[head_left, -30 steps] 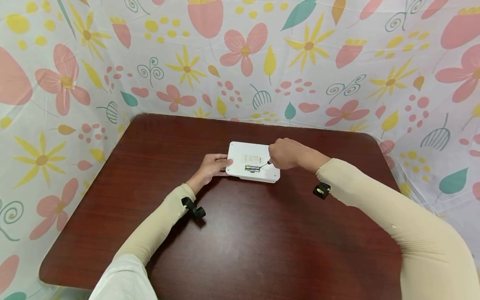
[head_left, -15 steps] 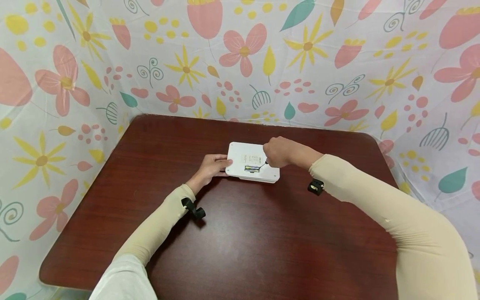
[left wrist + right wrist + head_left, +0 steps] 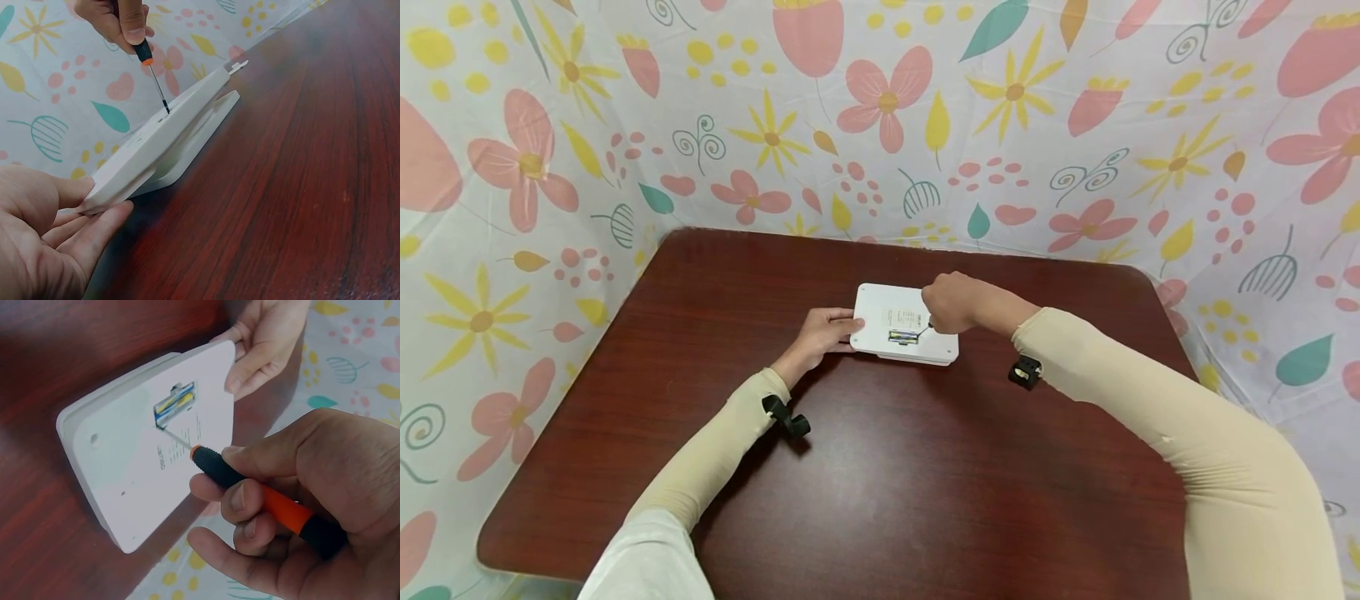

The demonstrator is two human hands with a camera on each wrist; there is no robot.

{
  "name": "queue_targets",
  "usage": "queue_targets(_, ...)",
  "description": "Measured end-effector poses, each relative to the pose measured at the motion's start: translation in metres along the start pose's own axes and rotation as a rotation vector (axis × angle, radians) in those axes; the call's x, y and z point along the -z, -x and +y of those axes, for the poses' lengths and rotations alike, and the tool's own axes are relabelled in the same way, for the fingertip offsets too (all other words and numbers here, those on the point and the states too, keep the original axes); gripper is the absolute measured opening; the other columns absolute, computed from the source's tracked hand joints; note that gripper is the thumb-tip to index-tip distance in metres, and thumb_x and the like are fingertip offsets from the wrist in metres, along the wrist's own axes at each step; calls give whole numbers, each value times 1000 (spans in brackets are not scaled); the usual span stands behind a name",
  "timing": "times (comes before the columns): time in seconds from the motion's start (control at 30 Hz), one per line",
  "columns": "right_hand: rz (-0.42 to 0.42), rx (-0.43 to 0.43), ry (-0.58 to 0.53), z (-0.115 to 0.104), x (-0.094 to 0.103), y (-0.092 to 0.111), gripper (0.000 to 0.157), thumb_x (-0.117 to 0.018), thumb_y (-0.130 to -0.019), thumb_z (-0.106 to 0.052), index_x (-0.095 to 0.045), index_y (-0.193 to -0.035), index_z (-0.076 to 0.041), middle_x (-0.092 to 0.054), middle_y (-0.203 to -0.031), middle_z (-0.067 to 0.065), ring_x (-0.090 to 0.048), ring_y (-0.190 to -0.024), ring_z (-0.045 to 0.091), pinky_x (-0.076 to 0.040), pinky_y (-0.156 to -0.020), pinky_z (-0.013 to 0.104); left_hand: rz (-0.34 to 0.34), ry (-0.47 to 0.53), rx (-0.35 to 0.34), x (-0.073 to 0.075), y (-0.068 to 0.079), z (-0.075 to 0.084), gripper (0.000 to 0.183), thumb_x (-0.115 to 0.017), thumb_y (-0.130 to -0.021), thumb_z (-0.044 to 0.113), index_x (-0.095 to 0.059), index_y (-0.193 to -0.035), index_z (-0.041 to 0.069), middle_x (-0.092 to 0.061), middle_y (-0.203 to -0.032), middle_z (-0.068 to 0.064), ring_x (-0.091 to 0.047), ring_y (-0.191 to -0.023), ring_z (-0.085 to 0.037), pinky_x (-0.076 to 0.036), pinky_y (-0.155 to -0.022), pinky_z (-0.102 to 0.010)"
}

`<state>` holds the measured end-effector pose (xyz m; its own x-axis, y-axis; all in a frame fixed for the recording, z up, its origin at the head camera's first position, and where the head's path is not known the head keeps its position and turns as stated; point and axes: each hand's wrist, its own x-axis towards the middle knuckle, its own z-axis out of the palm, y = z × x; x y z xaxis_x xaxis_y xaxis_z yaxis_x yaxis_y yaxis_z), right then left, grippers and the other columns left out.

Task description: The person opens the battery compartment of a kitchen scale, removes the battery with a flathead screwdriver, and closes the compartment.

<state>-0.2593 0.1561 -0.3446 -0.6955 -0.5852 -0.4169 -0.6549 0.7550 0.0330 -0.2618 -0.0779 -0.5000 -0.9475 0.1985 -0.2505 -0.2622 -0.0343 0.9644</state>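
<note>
A flat white rectangular device [image 3: 880,302], rounded at its corners, shows its back with a printed label [image 3: 178,450] and an uncovered battery compartment [image 3: 156,415]. In that slot lies a yellow-and-blue battery [image 3: 184,400]. My left hand [image 3: 823,335] pinches the device's left edge, thumb on top and fingers underneath. A black-and-orange screwdriver [image 3: 284,509] slants down from my right hand [image 3: 953,302], which grips its handle. The metal shaft [image 3: 157,87] ends right at one end of the battery slot. In the left wrist view, the device's raised back slopes above the table.
The dark reddish-brown wooden table [image 3: 880,467] surrounds the device. Close behind its far edge hangs a white cloth [image 3: 880,125] printed with flowers and leaves. Both forearms wear beige sleeves with black wrist mounts [image 3: 1025,372].
My right hand has shifted slightly left over the device, bringing the screwdriver's handle nearer the slot while its tip stays by the battery. The left hand and device hold almost still.
</note>
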Motion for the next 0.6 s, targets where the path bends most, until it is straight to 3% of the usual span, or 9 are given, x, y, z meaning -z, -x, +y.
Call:
queue_targets(0.1, 10, 5, -6, 2, -2, 1, 25, -59, -97, -10, -53, -72, -10, -40, -58, -1, -36, -53, 14, -35, -53, 27, 6, -1, -5, -1, 1, 1, 38, -72, -96, 5, -63, -129, -11, -74, -105, -22, -72, -74, -15, -64, -67, -30)
queue_targets(0.33, 80, 72, -120, 21, -18, 7, 51, -58, -98, -7, -38, -53, -20, -29, -50, -7, -23, -46, 8, -21, -49, 21, 11, -9, 10, -1, 0, 2, 40, -72, -95, 5, -62, -130, -12, -73, -107, -25, -73, -74, -16, -65, -67, -31)
queue_targets(0.6, 163, 103, -214, 33, -30, 13, 54, -59, -98, -6, -38, -51, -22, -28, -49, -9, -20, -47, 6, -20, -52, 22, 18, -20, 20, -1, -1, 3, 39, -73, -95, 6, -64, -129, -11, -73, -107, -26, -73, -75, -17, -65, -67, -32)
